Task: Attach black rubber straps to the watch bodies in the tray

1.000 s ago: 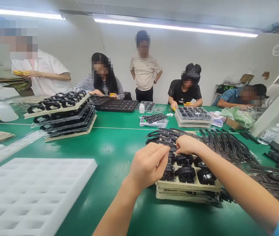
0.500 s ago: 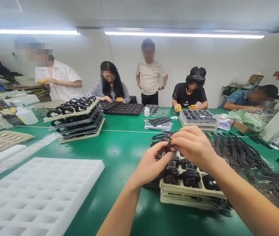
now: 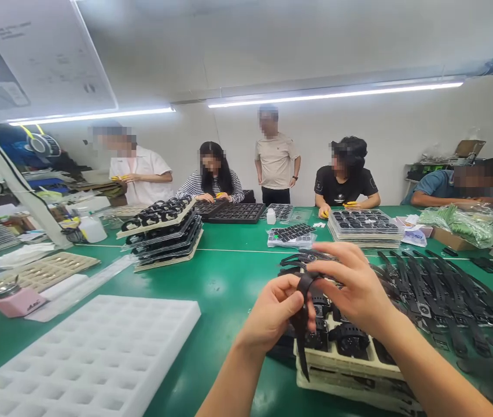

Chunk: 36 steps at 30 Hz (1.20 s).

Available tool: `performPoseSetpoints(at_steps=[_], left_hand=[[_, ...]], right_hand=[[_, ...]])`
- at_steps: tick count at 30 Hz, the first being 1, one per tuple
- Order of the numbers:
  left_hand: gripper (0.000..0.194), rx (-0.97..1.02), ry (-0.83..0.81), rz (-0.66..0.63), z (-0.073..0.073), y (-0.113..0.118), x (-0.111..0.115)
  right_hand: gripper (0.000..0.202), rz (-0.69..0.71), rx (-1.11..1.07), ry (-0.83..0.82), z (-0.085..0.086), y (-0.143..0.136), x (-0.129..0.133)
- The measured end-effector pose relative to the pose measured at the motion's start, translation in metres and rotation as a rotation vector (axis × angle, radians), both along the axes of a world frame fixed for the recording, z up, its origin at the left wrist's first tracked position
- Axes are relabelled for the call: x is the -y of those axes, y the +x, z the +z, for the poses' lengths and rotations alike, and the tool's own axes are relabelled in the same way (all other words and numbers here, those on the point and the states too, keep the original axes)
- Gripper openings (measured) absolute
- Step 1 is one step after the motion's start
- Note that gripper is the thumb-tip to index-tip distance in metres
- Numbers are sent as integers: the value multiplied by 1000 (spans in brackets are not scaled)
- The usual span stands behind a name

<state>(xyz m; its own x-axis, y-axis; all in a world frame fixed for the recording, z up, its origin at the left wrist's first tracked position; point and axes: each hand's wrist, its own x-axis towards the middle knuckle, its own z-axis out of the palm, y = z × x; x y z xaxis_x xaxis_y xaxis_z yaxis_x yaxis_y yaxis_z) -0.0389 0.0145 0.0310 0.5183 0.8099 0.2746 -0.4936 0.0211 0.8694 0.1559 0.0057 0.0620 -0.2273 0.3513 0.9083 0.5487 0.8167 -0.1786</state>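
Note:
My left hand (image 3: 276, 313) pinches a black watch strap (image 3: 302, 336), one end of which dangles down over the near corner of a beige tray (image 3: 324, 360). With fingers and thumb closed at the upper, curved end of the strap, my right hand (image 3: 353, 284) holds it from the other side. Whether a watch case is attached cannot be made out behind the fingers. Below both hands, the stacked tray carries black smartwatches (image 3: 350, 340) in its compartments. Many black straps and watches (image 3: 424, 289) lie in rows to the right of my right hand.
A white foam tray (image 3: 99, 347) with square hollows lies at left front. Beyond it stand stacked watch trays (image 3: 170, 237) and a pink container (image 3: 18, 298). Another tray stack (image 3: 363, 229) is across the green table (image 3: 229, 278). Several people sit or stand on the far side.
The view has tilted up and swung left. Between my hands the strap has turned, and its long end now hangs down in sight.

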Motion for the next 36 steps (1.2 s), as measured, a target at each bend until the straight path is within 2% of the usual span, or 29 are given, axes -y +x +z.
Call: performPoseSetpoints(at_steps=[2, 3, 4, 5, 7, 9, 10, 12, 14, 18, 20, 23, 26, 30, 34, 36], left_hand=[[38, 94, -61, 134, 5, 0, 1], [36, 157, -92, 204, 8, 0, 2], [35, 213, -117, 254, 10, 0, 2], [35, 257, -132, 280, 12, 0, 3], [35, 300, -136, 252, 13, 2, 6], [34, 296, -132, 155, 10, 7, 9], [33, 290, -133, 113, 8, 11, 10], [33, 265, -128, 71, 3, 17, 12], [40, 203, -96, 75, -1, 22, 12], [44, -113, 37, 121, -4, 26, 12], [44, -272, 83, 130, -5, 27, 13], [42, -402, 125, 148, -7, 29, 14], [32, -514, 240, 255, -11, 30, 13], [26, -574, 375, 359, -17, 32, 10], [35, -632, 534, 416, -22, 35, 11], [32, -674, 579, 433, -23, 36, 12]], right_hand=[[20, -70, -171, -86, -17, -1, 21], [14, -8, -259, -197, -30, -5, 33], [8, 146, -262, -423, -46, -10, 45], [22, 325, -270, -651, -63, -16, 55], [48, 616, -364, -1084, -93, -31, 67], [64, 709, -623, -1343, -110, -42, 67], [67, 708, -782, -1380, -113, -44, 64], [62, 624, -1047, -1296, -107, -40, 55], [50, 475, -1124, -1136, -94, -27, 47], [39, 173, -891, -888, -74, 0, 37], [37, 94, -814, -760, -68, 5, 34], [39, 82, -786, -663, -66, 2, 30], [35, 94, -736, -703, -69, -2, 25], [25, 163, -545, -745, -74, -1, 18], [24, 245, -470, -767, -75, 2, 16], [27, 267, -475, -793, -74, 2, 17]])
